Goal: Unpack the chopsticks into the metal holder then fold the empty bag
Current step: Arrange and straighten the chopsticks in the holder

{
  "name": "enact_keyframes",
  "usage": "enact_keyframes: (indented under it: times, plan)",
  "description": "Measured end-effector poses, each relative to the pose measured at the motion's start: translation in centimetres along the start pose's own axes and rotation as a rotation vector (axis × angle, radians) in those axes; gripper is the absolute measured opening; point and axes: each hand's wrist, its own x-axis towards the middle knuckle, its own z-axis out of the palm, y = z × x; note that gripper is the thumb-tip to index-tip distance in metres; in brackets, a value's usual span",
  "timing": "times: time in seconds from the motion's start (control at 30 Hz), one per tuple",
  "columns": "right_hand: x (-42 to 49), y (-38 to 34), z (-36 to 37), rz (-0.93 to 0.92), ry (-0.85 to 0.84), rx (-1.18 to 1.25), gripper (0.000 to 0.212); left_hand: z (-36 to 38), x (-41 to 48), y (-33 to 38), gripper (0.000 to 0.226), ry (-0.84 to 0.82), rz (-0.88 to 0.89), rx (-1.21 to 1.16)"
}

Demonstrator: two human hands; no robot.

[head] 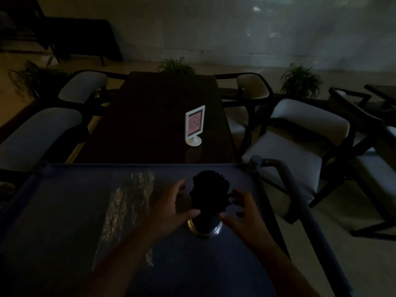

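A bundle of black chopsticks (210, 192) stands upright in the shiny metal holder (204, 229) on a blue cart top (64, 211). My left hand (174, 207) is at the bundle's left side and my right hand (242, 207) at its right, fingers spread and curved around it. In the dim light I cannot tell whether the fingers touch the chopsticks. A clear, crinkled plastic bag (126, 209) lies flat on the cart to the left of the holder.
Beyond the cart is a dark wooden table (150, 116) with a white stand-up sign (194, 125). Grey-cushioned chairs (300, 142) line both sides. The cart's handle (285, 174) runs along its right edge. Potted plants stand on the floor behind.
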Motion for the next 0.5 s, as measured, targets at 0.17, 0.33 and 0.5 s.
enact_keyframes:
  times: [0.17,0.33,0.5]
  plan:
    - [2.4,-0.4,0.6,-0.047,-0.098,0.066,0.095,1.8,2.0,-0.1,0.096,-0.116,-0.072,-0.225]
    - [4.0,-0.8,1.7,-0.095,-0.135,0.127,0.068,2.5,3.2,0.2,0.078,-0.100,-0.056,-0.223]
    - [5.1,-1.2,1.7,-0.083,-0.088,0.121,0.049,2.8,4.1,0.6,0.069,-0.020,-0.080,-0.203]
